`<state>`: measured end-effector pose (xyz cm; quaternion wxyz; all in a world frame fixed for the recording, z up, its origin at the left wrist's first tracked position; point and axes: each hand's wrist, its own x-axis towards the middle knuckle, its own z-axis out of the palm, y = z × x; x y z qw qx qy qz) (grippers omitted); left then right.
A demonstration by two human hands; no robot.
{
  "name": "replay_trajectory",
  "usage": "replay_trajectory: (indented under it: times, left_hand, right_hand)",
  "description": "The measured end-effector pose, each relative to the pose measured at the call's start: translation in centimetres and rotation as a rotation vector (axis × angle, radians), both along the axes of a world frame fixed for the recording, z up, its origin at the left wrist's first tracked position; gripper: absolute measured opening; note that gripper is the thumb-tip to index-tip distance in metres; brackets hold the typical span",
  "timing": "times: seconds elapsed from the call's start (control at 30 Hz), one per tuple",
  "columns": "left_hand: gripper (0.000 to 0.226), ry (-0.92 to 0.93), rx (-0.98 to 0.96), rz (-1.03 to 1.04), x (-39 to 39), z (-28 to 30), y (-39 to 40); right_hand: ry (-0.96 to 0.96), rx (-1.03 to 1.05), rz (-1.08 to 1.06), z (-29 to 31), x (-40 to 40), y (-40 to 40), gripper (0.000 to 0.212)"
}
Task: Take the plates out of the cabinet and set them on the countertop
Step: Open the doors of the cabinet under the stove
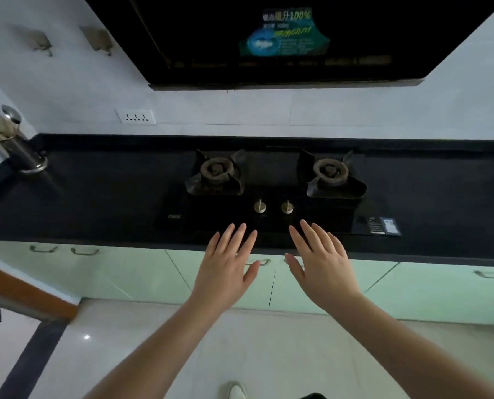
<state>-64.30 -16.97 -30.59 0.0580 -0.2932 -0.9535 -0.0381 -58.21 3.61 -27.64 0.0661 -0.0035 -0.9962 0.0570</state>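
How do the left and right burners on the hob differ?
The left burner sits nearer the faucet, the right burner nearer the hob's label sticker. The left burner's ring looks darker, the right burner's paler. Both are unlit and bare, with four-pronged pan supports, and each has a round knob in front.

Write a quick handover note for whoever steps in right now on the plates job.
Left hand and right hand: both open, fingers spread, holding nothing, raised in front of the black stone countertop.
Plates: none in view.
Pale green lower cabinet doors all look closed.
Done: nothing visible.
Left: open the cabinet, take the plates out, set them on the countertop beside the black two-burner gas hob.
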Motion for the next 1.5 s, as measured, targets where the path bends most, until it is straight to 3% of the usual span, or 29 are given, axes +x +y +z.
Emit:
replay_trajectory:
  times: [0.17,0.33,0.8,1.03,1.27,1.5]
  left_hand:
    - [0.060,-0.097,0.038,-0.107,-1.8,-5.3,0.3]
    - [0.058,-0.219,-0.088,-0.136,-2.7,-11.2,1.2]
    - [0.067,-0.446,-0.278,0.002,-5.3,-23.3,5.9]
    - [0.069,-0.562,-0.168,0.108,-7.9,-24.8,8.3]
    - [0.058,-0.671,-0.008,0.160,-8.1,-24.3,7.4]
    - [0.057,-0.749,0.071,0.147,-3.5,-24.3,4.1]
  right_hand:
    - [-0.055,-0.032,-0.033,-4.6,-0.7,-1.2,0.062]
    - [-0.197,-0.042,-0.027,-10.5,-1.0,-0.8,0.063]
    - [-0.529,-0.088,0.012,-24.1,-6.1,3.7,0.069]
    - [-0.633,-0.179,-0.094,-26.6,-9.1,4.9,0.073]
    - [-0.616,-0.271,-0.154,-26.4,-9.9,5.2,0.067]
    - [-0.640,-0.274,-0.165,-25.8,-4.6,4.5,0.067]
